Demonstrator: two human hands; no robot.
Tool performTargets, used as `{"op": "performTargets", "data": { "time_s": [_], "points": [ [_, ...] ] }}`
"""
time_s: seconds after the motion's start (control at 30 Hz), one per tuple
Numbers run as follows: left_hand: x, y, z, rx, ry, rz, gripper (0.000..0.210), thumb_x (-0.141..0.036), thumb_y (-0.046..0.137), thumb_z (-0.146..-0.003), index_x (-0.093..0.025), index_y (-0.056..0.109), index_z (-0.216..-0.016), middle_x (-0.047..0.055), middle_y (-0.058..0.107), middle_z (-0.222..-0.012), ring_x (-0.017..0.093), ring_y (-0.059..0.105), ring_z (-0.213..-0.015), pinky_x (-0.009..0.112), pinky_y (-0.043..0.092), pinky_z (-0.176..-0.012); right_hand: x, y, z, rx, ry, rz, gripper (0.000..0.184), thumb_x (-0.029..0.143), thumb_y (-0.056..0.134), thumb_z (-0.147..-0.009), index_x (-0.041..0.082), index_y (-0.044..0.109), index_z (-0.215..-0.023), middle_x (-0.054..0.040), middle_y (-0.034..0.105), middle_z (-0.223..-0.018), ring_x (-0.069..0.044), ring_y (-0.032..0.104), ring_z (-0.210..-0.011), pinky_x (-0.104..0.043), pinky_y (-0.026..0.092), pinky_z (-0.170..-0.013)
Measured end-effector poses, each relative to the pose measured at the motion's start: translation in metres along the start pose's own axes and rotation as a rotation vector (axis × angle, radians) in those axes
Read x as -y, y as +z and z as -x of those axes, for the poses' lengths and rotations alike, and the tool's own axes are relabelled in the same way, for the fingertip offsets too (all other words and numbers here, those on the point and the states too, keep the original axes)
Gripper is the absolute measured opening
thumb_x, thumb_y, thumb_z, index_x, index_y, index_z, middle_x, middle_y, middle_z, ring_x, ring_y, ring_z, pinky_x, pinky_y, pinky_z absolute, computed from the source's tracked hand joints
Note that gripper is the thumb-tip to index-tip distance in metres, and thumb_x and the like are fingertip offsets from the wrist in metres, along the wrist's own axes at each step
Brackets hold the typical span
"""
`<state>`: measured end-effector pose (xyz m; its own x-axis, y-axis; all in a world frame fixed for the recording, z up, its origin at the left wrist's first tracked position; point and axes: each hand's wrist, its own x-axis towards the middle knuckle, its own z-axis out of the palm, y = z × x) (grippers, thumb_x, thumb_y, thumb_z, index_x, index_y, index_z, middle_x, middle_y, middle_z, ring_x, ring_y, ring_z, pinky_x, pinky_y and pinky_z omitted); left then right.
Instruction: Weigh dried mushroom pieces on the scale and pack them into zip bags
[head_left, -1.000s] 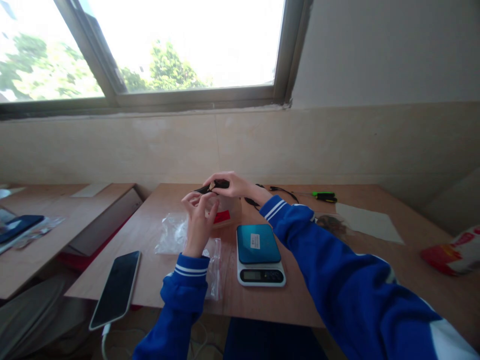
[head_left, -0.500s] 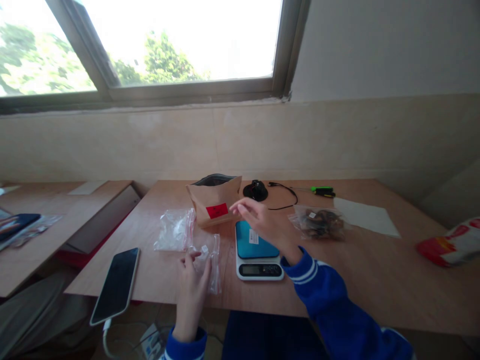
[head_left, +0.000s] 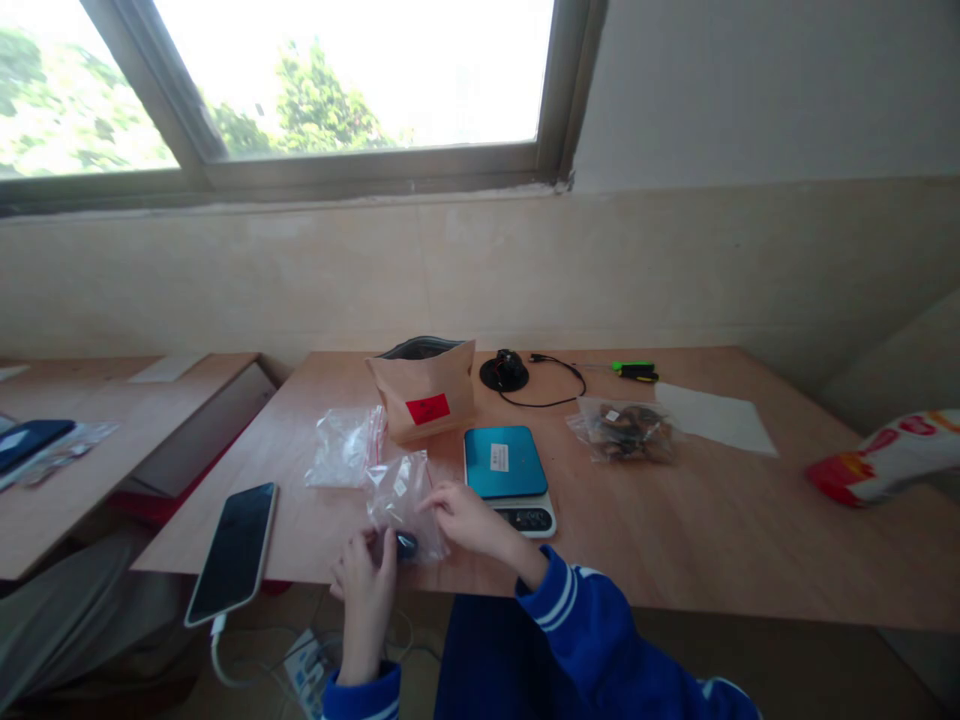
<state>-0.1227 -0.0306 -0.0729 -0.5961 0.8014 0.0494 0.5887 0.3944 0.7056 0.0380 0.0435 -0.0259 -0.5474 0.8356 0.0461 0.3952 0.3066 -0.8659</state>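
Note:
A clear zip bag [head_left: 409, 490] with a small white label lies near the front edge of the table. At its lower left corner my left hand [head_left: 365, 585] is closed, fingers curled around the plastic. Just beside the left thumb, a small dark rounded object [head_left: 406, 544] shows; whether it is inside the bag I cannot tell. My right hand [head_left: 469, 515] pinches the bag's right edge with its fingertips. Right behind that hand stands a digital scale [head_left: 517, 462] with a blue top, its display partly covered by the wrist.
A brown paper pouch [head_left: 424, 395] stands open behind another clear bag [head_left: 341, 450]. A phone [head_left: 234, 550] overhangs the front edge. Farther back are a black round-based device [head_left: 504, 372], a cable [head_left: 555, 390], screwdrivers [head_left: 636, 371], a filled bag [head_left: 634, 432] and white paper [head_left: 716, 418].
My right hand has come down from above the scale to the zip bag. My left hand has shifted slightly left and down, and the dark object now shows beside it.

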Motion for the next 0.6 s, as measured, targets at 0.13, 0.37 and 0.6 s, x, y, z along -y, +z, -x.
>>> {"op": "performTargets", "data": {
  "time_s": [0.13,0.37,0.6],
  "points": [
    [-0.007,-0.003,0.004,0.056,0.179,0.333,0.029,-0.050,0.044,-0.086,-0.022,0.051,-0.091,0.006,0.063,-0.081,0.024,0.065,-0.079,0.040,0.053,-0.077,-0.008,0.007,-0.002,0.009,0.000,-0.331,0.023,0.011,0.054,-0.081,0.016,0.075,-0.087,-0.0063,0.074,-0.087,-0.020,0.067,-0.085,-0.034,0.050,-0.083],
    [-0.042,-0.012,0.012,-0.076,0.179,0.328,0.039,-0.048,0.029,-0.095,-0.020,0.056,-0.098,0.002,0.059,-0.071,0.019,0.061,-0.065,0.030,0.047,-0.062,-0.007,0.018,0.005,0.027,0.153,-0.714,0.038,0.047,0.075,-0.070,0.016,0.071,-0.092,-0.0007,0.062,-0.067,-0.012,0.054,-0.051,-0.027,0.046,-0.050],
    [-0.065,-0.013,0.006,-0.131,0.223,0.404,0.045,-0.045,0.020,-0.097,-0.019,0.057,-0.096,0.007,0.061,-0.091,0.019,0.060,-0.082,0.033,0.048,-0.074,-0.001,0.023,0.021,0.125,0.133,-0.789,0.030,0.044,0.077,-0.071,0.025,0.068,-0.092,-0.0013,0.061,-0.077,-0.018,0.059,-0.069,-0.037,0.054,-0.072]
  ]
}}
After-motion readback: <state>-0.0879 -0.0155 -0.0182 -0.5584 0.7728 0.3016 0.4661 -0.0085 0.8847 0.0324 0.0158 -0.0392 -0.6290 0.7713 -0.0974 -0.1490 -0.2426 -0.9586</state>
